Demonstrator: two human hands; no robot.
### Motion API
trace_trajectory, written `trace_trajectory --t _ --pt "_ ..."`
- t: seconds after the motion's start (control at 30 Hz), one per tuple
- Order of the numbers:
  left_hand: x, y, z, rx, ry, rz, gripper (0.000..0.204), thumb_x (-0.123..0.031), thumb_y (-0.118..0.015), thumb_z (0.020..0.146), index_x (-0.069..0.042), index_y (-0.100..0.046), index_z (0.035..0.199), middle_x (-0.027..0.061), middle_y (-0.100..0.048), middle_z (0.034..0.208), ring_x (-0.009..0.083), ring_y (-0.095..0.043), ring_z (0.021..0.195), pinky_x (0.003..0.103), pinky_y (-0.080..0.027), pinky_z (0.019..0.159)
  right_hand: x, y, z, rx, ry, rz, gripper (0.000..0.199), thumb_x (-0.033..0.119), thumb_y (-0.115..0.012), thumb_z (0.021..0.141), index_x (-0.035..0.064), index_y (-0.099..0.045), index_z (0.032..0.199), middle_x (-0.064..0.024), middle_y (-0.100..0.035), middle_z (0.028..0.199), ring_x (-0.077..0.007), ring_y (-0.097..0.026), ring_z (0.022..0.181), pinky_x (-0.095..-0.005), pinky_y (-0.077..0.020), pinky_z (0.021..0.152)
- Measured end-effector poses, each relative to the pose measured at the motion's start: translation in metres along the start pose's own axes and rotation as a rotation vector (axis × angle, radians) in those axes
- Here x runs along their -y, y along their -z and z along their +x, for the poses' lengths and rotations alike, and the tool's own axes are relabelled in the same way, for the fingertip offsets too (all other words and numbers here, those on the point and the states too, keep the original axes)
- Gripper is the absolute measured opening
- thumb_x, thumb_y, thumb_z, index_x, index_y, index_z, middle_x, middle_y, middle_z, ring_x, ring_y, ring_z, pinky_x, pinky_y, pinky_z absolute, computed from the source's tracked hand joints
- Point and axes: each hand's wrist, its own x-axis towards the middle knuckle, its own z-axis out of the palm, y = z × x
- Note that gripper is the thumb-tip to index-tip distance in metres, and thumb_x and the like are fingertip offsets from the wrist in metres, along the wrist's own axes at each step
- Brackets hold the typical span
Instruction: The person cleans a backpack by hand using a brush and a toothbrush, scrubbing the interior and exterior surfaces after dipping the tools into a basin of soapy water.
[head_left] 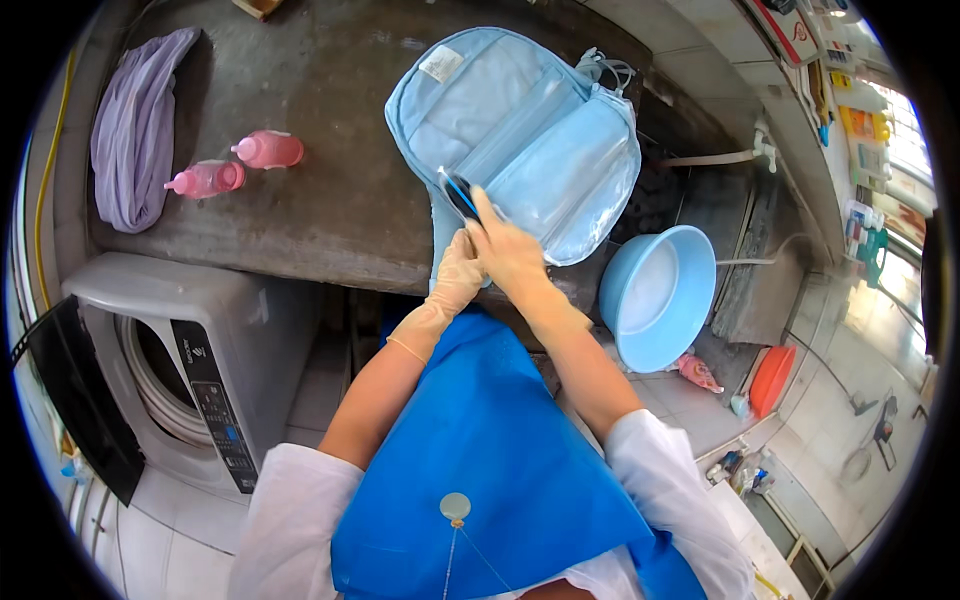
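Note:
A light blue backpack lies opened out on the dark counter, its fabric shiny as if wet. My right hand is closed on a brush with a dark and blue body, tilted against the backpack's near edge; the bristles cannot be made out. Beside it, my left hand is closed on the backpack's near edge, by a strap. Both hands wear thin pale gloves and partly overlap, so some fingers are hidden.
Two pink squeeze bottles and a bundled lilac cloth lie on the counter's left. A grey washing machine stands below with its door ajar. At right are a light blue basin, a tap and a red basin.

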Motion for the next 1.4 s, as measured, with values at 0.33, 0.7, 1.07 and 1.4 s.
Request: trace_trajectory --t 0.33,0.7,1.07,1.4 --pt "0.035 -0.003 0.007 0.061 -0.005 -0.274 0.033 -0.01 -0.066 0.083 0.002 -0.051 0.109 0.0097 -0.062 0.093 0.0158 -0.058 0.086 0.028 -0.049 0.077 0.016 0.015 -0.005 0.113 -0.074 -0.09 0.058 0.04 -0.047 0.097 0.0266 -0.026 0.149 -0.0217 -0.065 0.077 -0.0435 -0.064 0.072 -0.0524 -0.0518 0.066" --pt "0.001 0.007 -0.003 0.038 0.052 -0.328 0.016 -0.009 -0.06 0.09 0.001 -0.054 0.101 0.0076 -0.064 0.079 0.015 -0.061 0.068 0.028 -0.051 0.066 -0.009 0.011 -0.038 0.053 -0.086 -0.105 0.059 0.038 -0.051 0.096 0.0274 -0.028 0.149 -0.024 -0.067 0.093 -0.0404 -0.066 0.078 -0.0482 -0.0544 0.07" --pt "0.011 0.002 -0.001 0.024 -0.002 -0.111 0.014 -0.008 -0.059 0.088 0.002 -0.054 0.097 0.0078 -0.064 0.076 0.0147 -0.06 0.065 0.028 -0.051 0.063 -0.039 0.015 -0.072 0.024 -0.005 -0.203 0.059 0.025 -0.057 0.093 0.0193 -0.035 0.147 -0.0148 -0.07 0.085 -0.0334 -0.068 0.072 -0.0403 -0.0557 0.063" --pt "0.004 0.003 0.003 0.135 0.162 -0.275 0.019 -0.011 -0.059 0.089 0.003 -0.053 0.101 0.01 -0.066 0.082 0.0159 -0.062 0.067 0.029 -0.052 0.065 -0.038 0.01 -0.068 -0.061 -0.02 -0.034 0.058 0.039 -0.051 0.095 0.0242 -0.033 0.148 -0.0168 -0.067 0.078 -0.0369 -0.066 0.07 -0.0494 -0.0532 0.064"
